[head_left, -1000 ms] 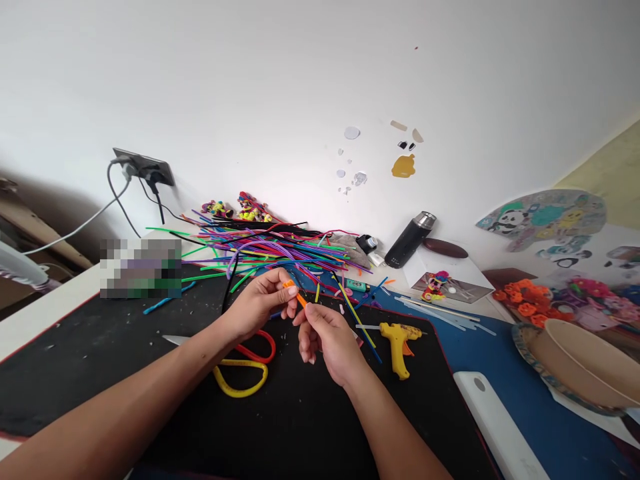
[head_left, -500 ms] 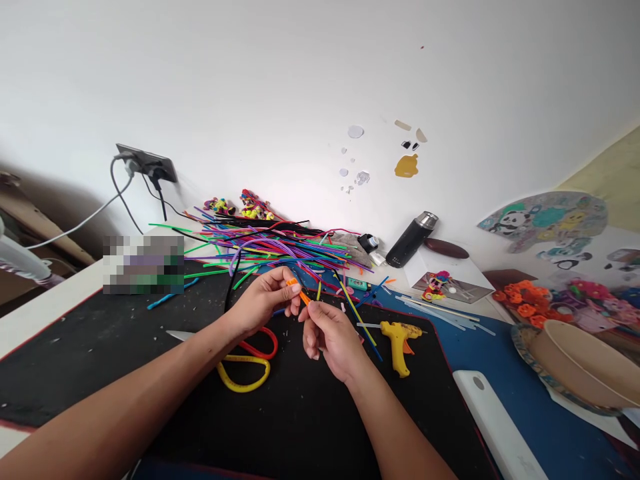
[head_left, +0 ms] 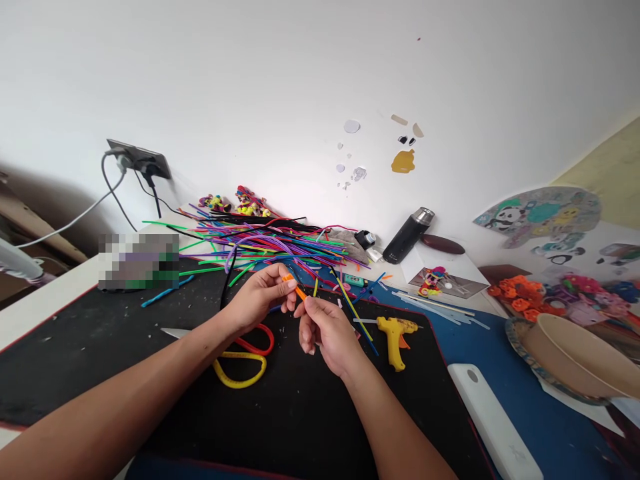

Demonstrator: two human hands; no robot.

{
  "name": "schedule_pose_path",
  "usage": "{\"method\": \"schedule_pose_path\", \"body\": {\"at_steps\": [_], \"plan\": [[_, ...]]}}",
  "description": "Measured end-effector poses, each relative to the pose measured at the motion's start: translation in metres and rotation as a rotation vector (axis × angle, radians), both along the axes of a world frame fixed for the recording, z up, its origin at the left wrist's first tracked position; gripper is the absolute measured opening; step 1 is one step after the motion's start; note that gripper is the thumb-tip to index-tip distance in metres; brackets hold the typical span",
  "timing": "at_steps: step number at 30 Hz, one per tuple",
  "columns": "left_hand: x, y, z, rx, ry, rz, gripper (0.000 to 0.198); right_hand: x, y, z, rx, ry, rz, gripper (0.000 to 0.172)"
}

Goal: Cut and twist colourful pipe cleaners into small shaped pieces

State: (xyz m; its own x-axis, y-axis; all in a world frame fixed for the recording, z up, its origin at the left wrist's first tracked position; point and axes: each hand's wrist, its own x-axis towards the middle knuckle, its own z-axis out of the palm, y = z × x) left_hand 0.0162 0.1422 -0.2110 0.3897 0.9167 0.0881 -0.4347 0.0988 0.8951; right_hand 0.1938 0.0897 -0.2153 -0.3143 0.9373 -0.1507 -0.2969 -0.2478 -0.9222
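Between my two hands is a short orange pipe cleaner piece (head_left: pixel 299 291), held above the black mat. My left hand (head_left: pixel 261 297) pinches its upper end between thumb and fingers. The lower end is pinched by my right hand (head_left: pixel 326 331), its other fingers curled under. Partly beneath my left forearm lie scissors (head_left: pixel 241 371) with one red and one yellow handle loop. A yellow glue gun (head_left: pixel 397 340) rests on the mat to the right of my right hand. Behind the hands spreads a heap of colourful pipe cleaners (head_left: pixel 280 243).
A black thermos (head_left: pixel 407 237) lies tilted by the wall, near a small figure (head_left: pixel 433 281) and glue sticks (head_left: pixel 440 308). A white long device (head_left: pixel 495 420) and a beige bowl (head_left: pixel 590 353) are at the right. Orange pieces (head_left: pixel 523 297) pile beyond the bowl. A wall socket (head_left: pixel 140 160) has cables.
Both hands keep their pinch on the orange piece, nearly unmoved. The whole view has shifted slightly, so everything sits a little further left and up.
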Motion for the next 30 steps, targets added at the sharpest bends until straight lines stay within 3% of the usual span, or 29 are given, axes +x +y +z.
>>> {"method": "schedule_pose_path", "body": {"at_steps": [19,30], "plan": [[0.0006,-0.0004,-0.0002,0.011,0.01,0.014,0.037,-0.0003,-0.0002,0.001,-0.037,0.068,0.029,0.05],[0.0018,-0.0019,0.0034,-0.015,0.013,0.022,0.039,-0.0016,-0.0014,0.0008,0.034,-0.034,0.009,0.053]]}}
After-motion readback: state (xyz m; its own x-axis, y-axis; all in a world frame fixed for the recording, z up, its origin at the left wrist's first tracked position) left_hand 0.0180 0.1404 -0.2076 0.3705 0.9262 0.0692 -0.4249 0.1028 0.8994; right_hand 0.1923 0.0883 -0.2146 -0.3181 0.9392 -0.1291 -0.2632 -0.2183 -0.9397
